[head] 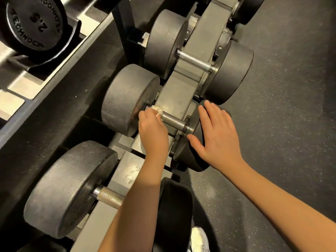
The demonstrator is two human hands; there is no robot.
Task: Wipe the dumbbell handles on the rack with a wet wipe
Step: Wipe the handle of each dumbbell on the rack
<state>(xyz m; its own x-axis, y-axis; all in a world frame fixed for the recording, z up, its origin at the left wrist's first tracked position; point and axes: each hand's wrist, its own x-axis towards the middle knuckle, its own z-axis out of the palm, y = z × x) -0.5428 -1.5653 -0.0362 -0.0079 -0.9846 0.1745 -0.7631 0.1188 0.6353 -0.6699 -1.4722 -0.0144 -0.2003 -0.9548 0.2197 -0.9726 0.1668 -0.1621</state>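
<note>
- A crumpled white wet wipe [157, 110] was pinched in the curled fingers of the left hand [153, 131]. It was pressed against the knurled steel handle [172, 121] of the middle black round-headed dumbbell [127, 100], right beside its left head.
- The right hand [218, 135] was laid flat on that dumbbell's right head, fingers straight and spread, with nothing gripped.
- The middle dumbbell was cradled on the grey metal rack [181, 84]. It was set between a farther dumbbell [167, 42], whose handle was bare, and a nearer dumbbell [72, 188], whose handle was partly hidden by the left forearm.
- A black iron weight plate [34, 24] marked 2.5 was seen at the upper left, on a separate stand.
- A white shoe [200, 239] was seen on the dark speckled rubber floor [281, 106].
</note>
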